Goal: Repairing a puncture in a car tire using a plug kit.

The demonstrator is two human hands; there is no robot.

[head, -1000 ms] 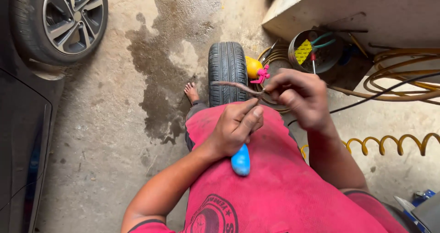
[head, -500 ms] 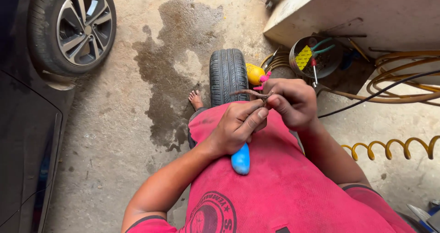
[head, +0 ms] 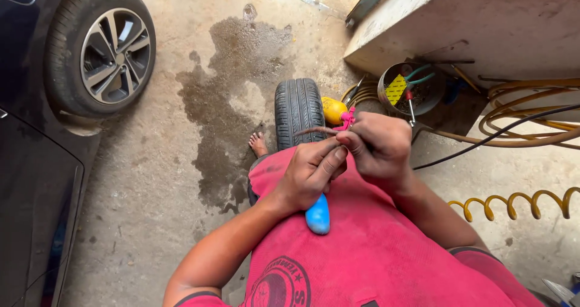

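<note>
Concrete floor (head: pixel 151 222), dusty and marked by a dark wet stain (head: pixel 229 101), fills most of the head view, with a dark car (head: pixel 30 180) and its alloy wheel (head: pixel 99 50) along the left edge and a pale concrete ledge (head: pixel 483 23) at upper right. Below that ledge lie loops of yellow hose (head: pixel 531 116), a black cable (head: pixel 483 141), a coiled yellow air line (head: pixel 513 204) and a round metal tin (head: pixel 414 89) holding small tools, all close enough to reach from a seated position. A loose tyre (head: pixel 297 110) stands upright on its tread just ahead of the person's bare foot (head: pixel 258 144), seemingly braced by the legs so the tread faces up. A yellow object (head: pixel 332 109) sits just beside the tyre. Over a red shirt (head: pixel 374 252), the left hand (head: pixel 311 174) is curled, thumb and forefinger pinching the near end of a thin brown rubbery strip (head: pixel 314 130), which stretches out over the tyre. The right hand (head: pixel 377 147) is closed around a pink-handled tool (head: pixel 347 118), fingers pressed to the strip, likely steadying both for fine work. A blue handle (head: pixel 318 213) pokes out beneath the left wrist, resting on the lap.
</note>
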